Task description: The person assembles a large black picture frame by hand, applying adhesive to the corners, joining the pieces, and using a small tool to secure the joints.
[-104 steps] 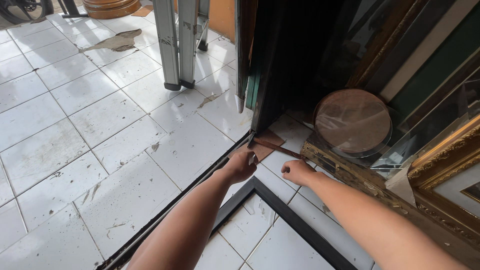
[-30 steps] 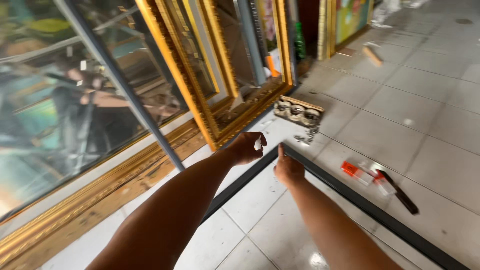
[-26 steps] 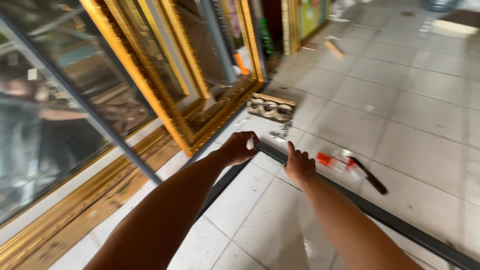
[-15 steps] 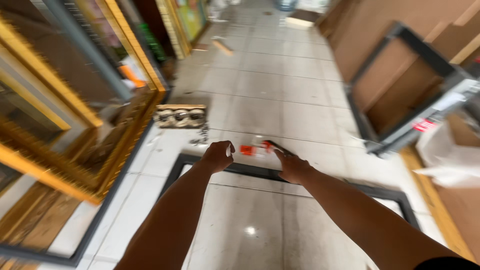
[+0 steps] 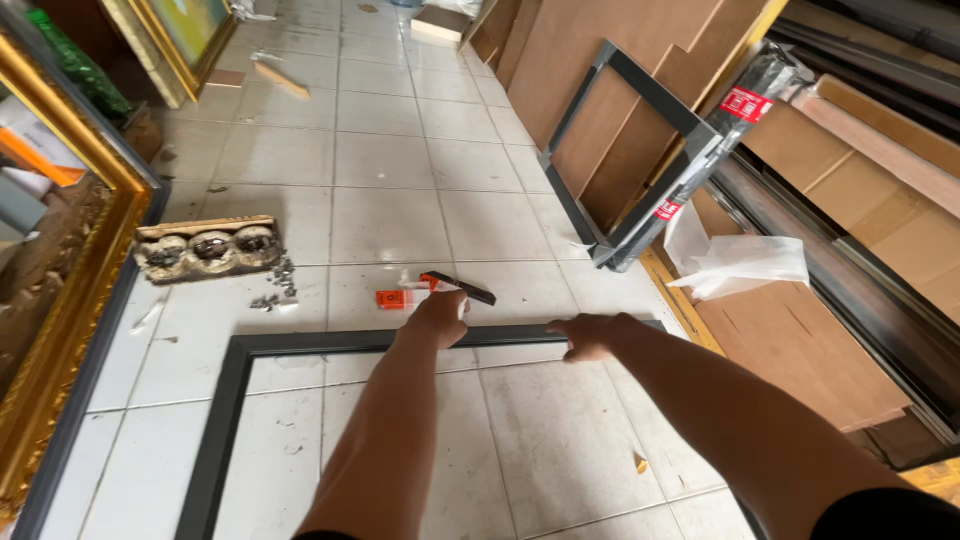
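A large dark grey picture frame (image 5: 240, 375) lies flat on the white tiled floor. My left hand (image 5: 438, 315) rests on its far rail, fingers curled over the edge, right beside a black-handled tool (image 5: 458, 287) and a small orange pack (image 5: 392, 298). My right hand (image 5: 588, 335) presses on the same rail further right, fingers together and pointing left. Neither hand lifts anything off the floor.
A wooden block with three round holes (image 5: 208, 247) and scattered small metal bits (image 5: 274, 291) lie to the left. Gold ornate frames (image 5: 70, 300) lean at the left edge. Brown boards, a second dark frame (image 5: 640, 120), wrapped mouldings and a white plastic bag (image 5: 745, 265) crowd the right.
The view has swung from the gold frames toward the boards. Both hands slid along the dark frame's rail, and the right hand has moved apart from the left.
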